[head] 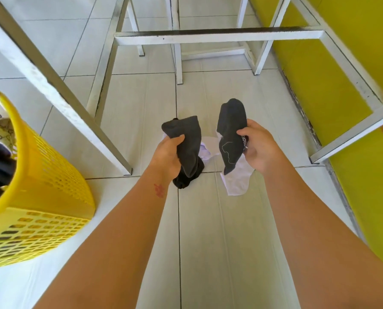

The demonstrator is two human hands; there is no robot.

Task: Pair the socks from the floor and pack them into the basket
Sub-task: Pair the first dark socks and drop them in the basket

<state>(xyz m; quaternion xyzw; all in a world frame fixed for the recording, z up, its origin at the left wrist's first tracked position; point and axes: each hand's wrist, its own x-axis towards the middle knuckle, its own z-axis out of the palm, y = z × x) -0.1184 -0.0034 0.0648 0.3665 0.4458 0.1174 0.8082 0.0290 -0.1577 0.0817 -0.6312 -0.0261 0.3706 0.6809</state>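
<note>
at mid-frame the left hand [168, 152] grips one black sock [189, 143], fingers curled round it, while the right hand [258, 148] pinches another dark sock [231, 134]. white socks [238, 182], perhaps two, lie on the floor [208, 241] beneath. the yellow basket [41, 186] stands at lower left.
</note>
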